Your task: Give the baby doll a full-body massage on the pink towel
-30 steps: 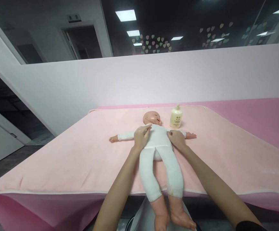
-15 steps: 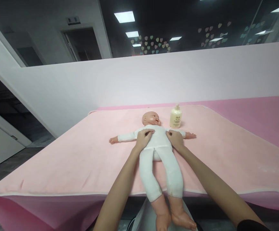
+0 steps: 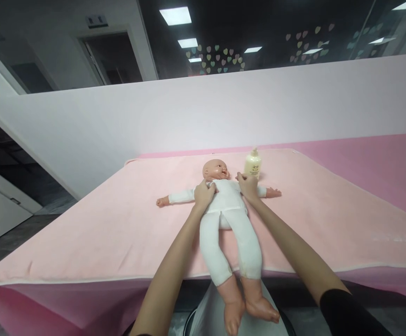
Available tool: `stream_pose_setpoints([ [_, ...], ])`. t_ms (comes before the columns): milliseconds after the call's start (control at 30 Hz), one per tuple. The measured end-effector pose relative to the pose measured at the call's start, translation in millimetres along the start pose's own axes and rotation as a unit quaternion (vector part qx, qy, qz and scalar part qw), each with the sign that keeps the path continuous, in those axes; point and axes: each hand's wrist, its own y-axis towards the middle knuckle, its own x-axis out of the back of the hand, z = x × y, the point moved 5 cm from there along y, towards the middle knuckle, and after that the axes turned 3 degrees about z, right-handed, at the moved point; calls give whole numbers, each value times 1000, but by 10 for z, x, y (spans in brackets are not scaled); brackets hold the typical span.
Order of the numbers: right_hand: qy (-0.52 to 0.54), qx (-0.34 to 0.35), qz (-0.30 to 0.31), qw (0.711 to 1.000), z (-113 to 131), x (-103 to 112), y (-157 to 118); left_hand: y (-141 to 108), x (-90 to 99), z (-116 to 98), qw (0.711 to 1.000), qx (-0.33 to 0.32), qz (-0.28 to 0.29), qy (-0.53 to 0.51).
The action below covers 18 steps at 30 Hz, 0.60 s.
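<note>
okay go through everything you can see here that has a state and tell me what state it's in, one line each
Baby doll in a white cloth suit: on its back, arms spread, feet past the table edge.
Left hand: resting on the doll's shoulder, fingers curled.
Right hand: resting on the doll's other shoulder.
Pale yellow plastic pump bottle: upright beside the doll's head, pump on.
Light pink towel: spread flat under the doll.
Ceiling light panels: lit.
</note>
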Motion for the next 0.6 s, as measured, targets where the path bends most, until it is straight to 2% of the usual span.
stream_pose_setpoints([
  [133,73,-89,-58,992,-59,-230,328,176,-29,-115,996,54,-44,56],
  [200,90,-123,-82,985,-115,-342,420,213,-36,-170,992,46,-75,94],
  [267,98,-144,-95,980,-174,-421,458,233,-50,-219,986,3,-98,133],
  [433,95,-158,-81,979,-316,-493,434,318,-147,-314,961,-169,-123,178],
  [600,110,-151,-59,981,-281,-545,445,367,-329,-289,946,-244,-41,209],
])
